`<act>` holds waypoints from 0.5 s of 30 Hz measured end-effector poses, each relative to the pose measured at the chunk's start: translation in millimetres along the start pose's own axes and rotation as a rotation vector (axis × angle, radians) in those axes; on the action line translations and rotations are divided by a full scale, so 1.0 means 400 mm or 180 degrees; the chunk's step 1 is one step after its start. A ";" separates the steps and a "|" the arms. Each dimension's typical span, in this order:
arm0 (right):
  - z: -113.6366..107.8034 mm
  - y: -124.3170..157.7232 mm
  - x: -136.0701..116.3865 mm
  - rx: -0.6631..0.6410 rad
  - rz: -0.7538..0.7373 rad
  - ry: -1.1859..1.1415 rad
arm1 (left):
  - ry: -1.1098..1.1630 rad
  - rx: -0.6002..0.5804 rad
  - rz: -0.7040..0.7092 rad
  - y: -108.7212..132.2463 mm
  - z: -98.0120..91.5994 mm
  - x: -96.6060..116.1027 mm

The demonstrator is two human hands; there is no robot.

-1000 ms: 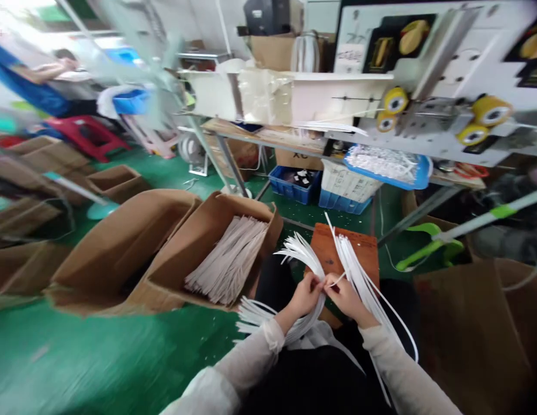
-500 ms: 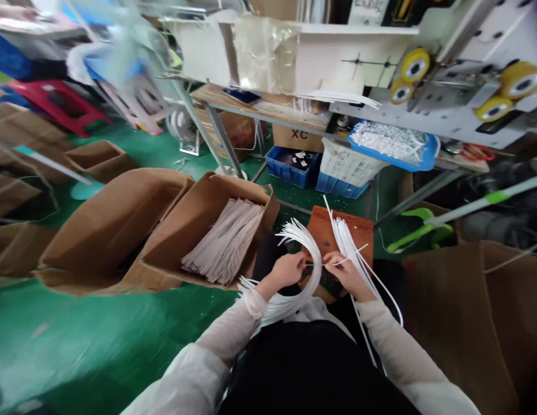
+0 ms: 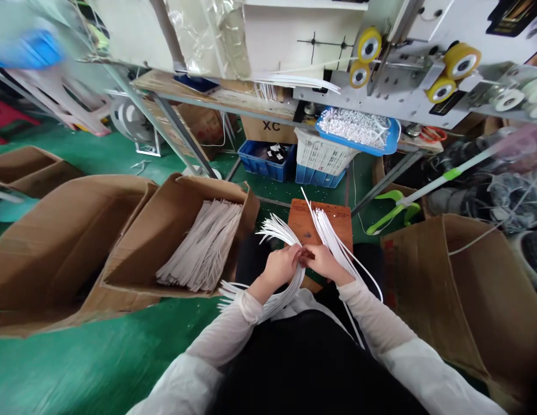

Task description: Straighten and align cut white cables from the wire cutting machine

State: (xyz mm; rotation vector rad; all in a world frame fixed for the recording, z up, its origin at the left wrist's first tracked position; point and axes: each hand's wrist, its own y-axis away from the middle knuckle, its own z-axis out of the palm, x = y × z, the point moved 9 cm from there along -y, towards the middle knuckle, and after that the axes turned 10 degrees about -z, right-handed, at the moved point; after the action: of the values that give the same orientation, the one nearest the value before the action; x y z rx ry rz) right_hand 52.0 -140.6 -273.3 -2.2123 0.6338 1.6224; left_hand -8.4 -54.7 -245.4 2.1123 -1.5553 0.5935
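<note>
Nearest, at lower centre, the left hand (image 3: pixel 282 266) and right hand (image 3: pixel 324 261) grip a curved bundle of white plastic strips (image 3: pixel 289 300), pinching it closed over a brown wooden board (image 3: pixel 324 218). Left of them, a cardboard box (image 3: pixel 173 199) holds pale strips (image 3: pixel 201 248); farther up, a blue crate (image 3: pixel 265 161) sits under the bench (image 3: pixel 216 98).

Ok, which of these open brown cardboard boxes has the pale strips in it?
The open brown cardboard box just beyond the left hand, holding a stack of pale flat strips. The neighbouring box and the one at right show none.
</note>
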 end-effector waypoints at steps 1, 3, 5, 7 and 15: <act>-0.006 0.004 -0.005 0.0036 -0.0073 0.0124 | 0.0044 -0.0016 -0.0031 0.002 0.011 0.002; -0.018 0.013 -0.004 0.0179 -0.0157 0.0233 | 0.0125 -0.0014 -0.0067 0.010 0.029 0.002; -0.027 0.021 0.011 0.0343 -0.0138 0.0210 | 0.0249 0.0011 -0.0124 0.019 0.037 -0.004; -0.032 0.026 0.031 0.0458 -0.0035 0.0162 | 0.0463 0.0044 -0.0163 0.022 0.037 -0.012; -0.041 0.021 -0.002 0.0373 -0.0273 0.0516 | 0.0951 -0.0007 0.0008 -0.016 0.043 -0.031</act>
State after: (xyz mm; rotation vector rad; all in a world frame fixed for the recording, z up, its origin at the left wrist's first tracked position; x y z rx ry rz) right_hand 60.6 -155.7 -267.7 -2.2672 0.6495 1.3397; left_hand -4.4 -53.8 -267.0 1.9160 -1.3897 0.8635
